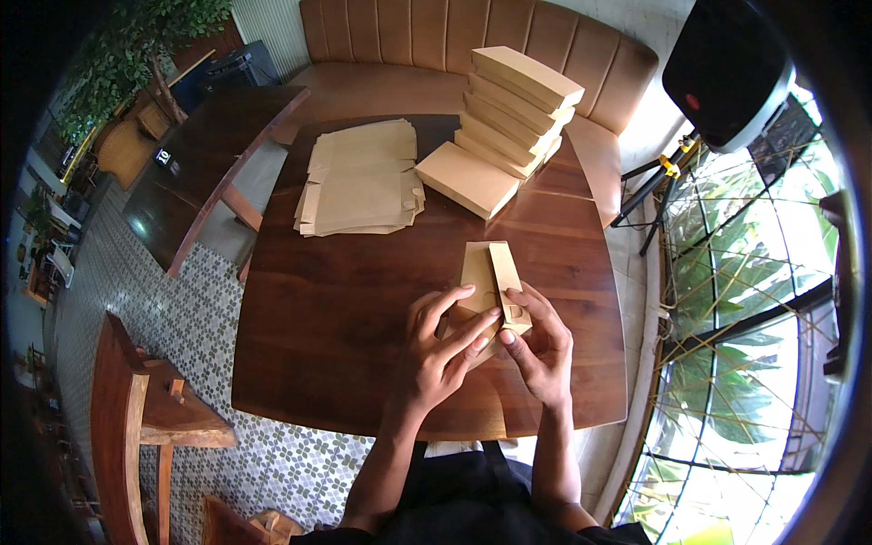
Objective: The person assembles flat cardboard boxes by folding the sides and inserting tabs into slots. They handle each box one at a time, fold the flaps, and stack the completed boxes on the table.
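And here the left hand (pixel 440 352) and right hand (pixel 543 352) grip a part-folded tan cardboard box (pixel 485 275), toward the dark brown wooden tabletop (pixel 327 336)'s near edge, right of centre: likely light, stiff, crushable; pinch the creases!

Ahead of me curves a brown banquette (pixel 400 38). I see a black loudspeaker (pixel 722 73) on my right, a leafy tree (pixel 136 36) on my left.

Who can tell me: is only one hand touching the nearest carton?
No, the left hand and the right hand both have fingers on the carton.
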The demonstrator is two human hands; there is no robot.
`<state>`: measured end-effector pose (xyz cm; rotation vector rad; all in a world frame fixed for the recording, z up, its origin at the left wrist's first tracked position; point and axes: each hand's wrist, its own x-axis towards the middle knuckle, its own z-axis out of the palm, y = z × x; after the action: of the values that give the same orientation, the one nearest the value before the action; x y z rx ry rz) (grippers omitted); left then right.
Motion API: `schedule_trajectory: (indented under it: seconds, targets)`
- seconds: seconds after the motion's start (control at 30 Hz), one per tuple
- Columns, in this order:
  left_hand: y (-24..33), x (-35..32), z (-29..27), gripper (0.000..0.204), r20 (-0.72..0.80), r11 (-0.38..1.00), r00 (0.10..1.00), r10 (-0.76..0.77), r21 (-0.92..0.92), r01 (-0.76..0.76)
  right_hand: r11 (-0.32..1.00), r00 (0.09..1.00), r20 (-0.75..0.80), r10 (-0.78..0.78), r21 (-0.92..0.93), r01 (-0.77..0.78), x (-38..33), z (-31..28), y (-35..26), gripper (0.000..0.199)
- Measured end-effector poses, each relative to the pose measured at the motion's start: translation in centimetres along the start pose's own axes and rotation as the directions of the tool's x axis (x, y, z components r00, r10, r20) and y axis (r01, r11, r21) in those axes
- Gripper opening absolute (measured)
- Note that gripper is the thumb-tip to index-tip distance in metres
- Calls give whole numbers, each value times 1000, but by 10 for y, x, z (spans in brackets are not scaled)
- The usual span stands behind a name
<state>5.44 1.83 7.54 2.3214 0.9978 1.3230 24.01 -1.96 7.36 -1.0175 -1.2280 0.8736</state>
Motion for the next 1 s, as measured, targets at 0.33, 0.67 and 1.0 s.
schedule_trajectory:
  seconds: [0.33, 0.67, 1.0]
  targets:
    - [-1, 1, 11, 30, -129, 998, 991, -26, -52, 20, 1000, 999, 38, 20, -8, -20, 1, 3, -3, 48]
    - [-2, -8, 7, 42, -47, 907, 982, -182, -394, 149, 984, 995, 66, 81, -162, -69, 0, 15, -2, 81]
    - [-34, -28, 13, 56, -73, 488, 677, -733, -750, 447, 977, 996, 82, -19, -211, 36, -13, 19, 28, 85]
